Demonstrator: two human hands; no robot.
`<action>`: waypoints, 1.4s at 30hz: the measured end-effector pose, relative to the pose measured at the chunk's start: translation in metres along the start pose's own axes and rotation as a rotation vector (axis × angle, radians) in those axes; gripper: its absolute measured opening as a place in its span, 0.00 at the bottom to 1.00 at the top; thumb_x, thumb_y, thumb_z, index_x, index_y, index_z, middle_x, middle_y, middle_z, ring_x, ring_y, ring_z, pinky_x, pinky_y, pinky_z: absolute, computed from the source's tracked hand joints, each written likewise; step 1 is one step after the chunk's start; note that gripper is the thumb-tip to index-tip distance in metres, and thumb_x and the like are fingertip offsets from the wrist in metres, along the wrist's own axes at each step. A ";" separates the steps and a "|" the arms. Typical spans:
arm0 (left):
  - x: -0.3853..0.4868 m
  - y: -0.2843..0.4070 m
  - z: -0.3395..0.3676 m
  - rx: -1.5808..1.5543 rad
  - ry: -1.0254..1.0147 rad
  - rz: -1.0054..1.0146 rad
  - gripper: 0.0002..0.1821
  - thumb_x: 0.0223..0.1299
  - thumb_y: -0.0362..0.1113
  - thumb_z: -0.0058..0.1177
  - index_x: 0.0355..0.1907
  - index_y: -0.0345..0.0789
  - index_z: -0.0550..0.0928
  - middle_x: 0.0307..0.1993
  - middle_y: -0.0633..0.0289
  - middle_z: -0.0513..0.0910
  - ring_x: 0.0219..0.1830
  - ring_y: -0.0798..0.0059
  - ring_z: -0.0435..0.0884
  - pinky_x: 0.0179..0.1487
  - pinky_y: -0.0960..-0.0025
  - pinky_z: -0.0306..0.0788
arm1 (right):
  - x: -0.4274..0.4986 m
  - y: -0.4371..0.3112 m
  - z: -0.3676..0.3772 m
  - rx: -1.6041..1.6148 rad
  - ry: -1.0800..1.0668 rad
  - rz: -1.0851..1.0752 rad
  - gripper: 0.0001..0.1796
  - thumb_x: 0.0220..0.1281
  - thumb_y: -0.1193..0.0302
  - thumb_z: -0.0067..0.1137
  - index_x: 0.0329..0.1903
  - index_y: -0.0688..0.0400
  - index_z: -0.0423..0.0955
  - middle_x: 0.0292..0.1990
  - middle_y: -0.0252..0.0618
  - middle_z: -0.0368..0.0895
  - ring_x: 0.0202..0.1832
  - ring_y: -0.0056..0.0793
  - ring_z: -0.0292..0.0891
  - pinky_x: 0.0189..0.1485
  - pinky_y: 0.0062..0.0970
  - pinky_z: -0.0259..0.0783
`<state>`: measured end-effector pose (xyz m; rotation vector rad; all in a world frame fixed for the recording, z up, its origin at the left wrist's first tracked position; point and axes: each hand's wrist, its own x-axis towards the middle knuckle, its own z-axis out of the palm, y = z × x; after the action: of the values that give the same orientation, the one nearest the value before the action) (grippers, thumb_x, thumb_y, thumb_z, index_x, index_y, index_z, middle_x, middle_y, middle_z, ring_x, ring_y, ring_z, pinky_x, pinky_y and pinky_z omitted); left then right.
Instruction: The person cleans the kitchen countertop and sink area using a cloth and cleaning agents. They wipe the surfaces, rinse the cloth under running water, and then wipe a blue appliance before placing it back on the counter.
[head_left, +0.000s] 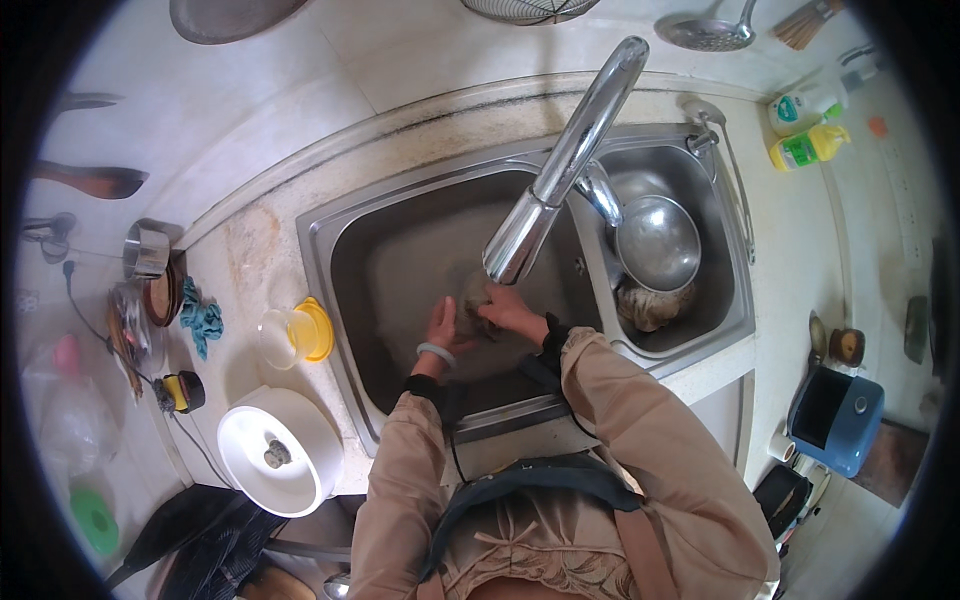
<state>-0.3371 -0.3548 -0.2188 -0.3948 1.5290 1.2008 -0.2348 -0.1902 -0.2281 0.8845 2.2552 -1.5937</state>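
Both hands are low in the larger sink basin (409, 255), which seems to hold cloudy water. My right hand (514, 311) has its fingers closed on a small brownish object (472, 304); blur keeps me from telling what it is. Just left of that object is my left hand (444, 330), fingers apart, a pale bracelet at the wrist. The chrome faucet (521, 229) hangs directly above my right hand. In the smaller basin, a metal bowl (658, 244) rests partly over a mottled brown-grey item (651, 307).
A white tub (330, 442) with a small grey lump (277, 454) inside stands left of the sink. Near it are a yellow-lidded plastic container (289, 337) and a crumpled teal cloth (201, 319). Yellow and clear bottles (810, 148) and a long-handled ladle (739, 180) are at right.
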 end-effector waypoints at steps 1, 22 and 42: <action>-0.008 0.006 0.007 -0.059 -0.115 -0.014 0.40 0.60 0.68 0.49 0.68 0.47 0.61 0.68 0.56 0.61 0.56 0.46 0.72 0.52 0.47 0.74 | 0.002 -0.002 0.002 0.066 0.245 -0.012 0.15 0.52 0.67 0.59 0.41 0.63 0.75 0.43 0.65 0.75 0.49 0.61 0.73 0.53 0.48 0.69; 0.005 0.004 0.015 -0.601 -0.413 0.118 0.30 0.65 0.65 0.43 0.47 0.38 0.76 0.38 0.60 0.79 0.42 0.67 0.80 0.44 0.60 0.76 | -0.033 -0.078 0.039 0.137 0.493 -0.461 0.16 0.58 0.59 0.54 0.32 0.60 0.75 0.32 0.54 0.80 0.34 0.56 0.77 0.34 0.47 0.71; 0.051 -0.025 0.000 0.523 0.011 0.444 0.34 0.63 0.62 0.49 0.61 0.39 0.70 0.55 0.49 0.75 0.54 0.53 0.76 0.59 0.53 0.68 | -0.008 -0.021 0.006 -0.121 0.370 -0.050 0.17 0.52 0.63 0.62 0.41 0.61 0.74 0.41 0.58 0.77 0.41 0.57 0.75 0.44 0.50 0.71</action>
<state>-0.3354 -0.3485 -0.2754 0.3006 1.9256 1.0660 -0.2416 -0.2030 -0.2101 1.1790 2.6066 -1.3863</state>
